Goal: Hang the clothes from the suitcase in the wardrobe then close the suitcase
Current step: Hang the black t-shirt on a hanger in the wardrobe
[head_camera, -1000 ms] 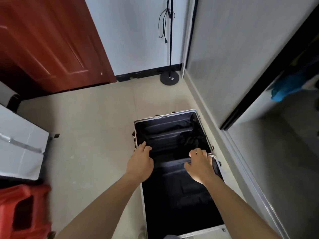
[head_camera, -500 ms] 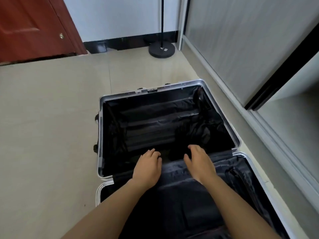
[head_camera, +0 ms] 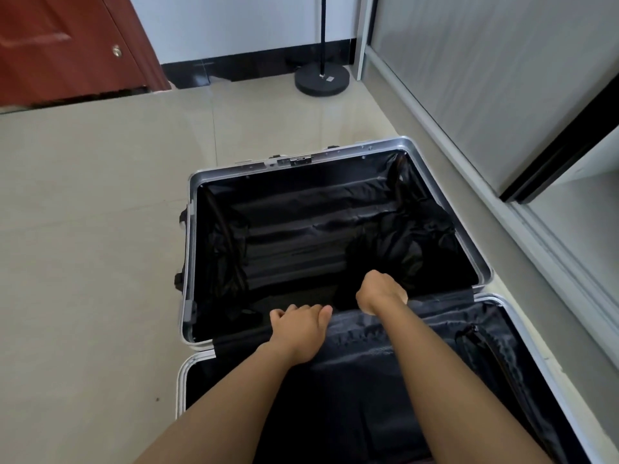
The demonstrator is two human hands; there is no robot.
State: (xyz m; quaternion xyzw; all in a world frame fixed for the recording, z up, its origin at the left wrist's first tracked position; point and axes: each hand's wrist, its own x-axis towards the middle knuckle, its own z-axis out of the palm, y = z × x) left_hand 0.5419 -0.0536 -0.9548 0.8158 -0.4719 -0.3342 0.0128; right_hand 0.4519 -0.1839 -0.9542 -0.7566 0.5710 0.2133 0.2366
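Note:
The silver-framed suitcase (head_camera: 445,199) lies open on the floor, both halves lined in black. I see no clothes in it, only crumpled black lining (head_camera: 402,239) in the far half. My left hand (head_camera: 298,326) rests on the fabric strip at the hinge, its fingers bent over the edge. Just to the right, my right hand (head_camera: 380,291) dips into the far half with the wrist bent; its fingers are hidden in the dark fabric. The wardrobe (head_camera: 485,78) stands along the right, its sliding door partly open.
A black round lamp base (head_camera: 321,80) with its pole stands in the far corner by the wardrobe frame. A red-brown door (head_camera: 50,45) is at the back left. Beige tiled floor (head_camera: 100,229) spreads to the left of the suitcase.
The view has dropped closer to the suitcase. Both hands moved from lying flat on the hinge strip: the left's fingers bent over the edge and the right reached down into the far half.

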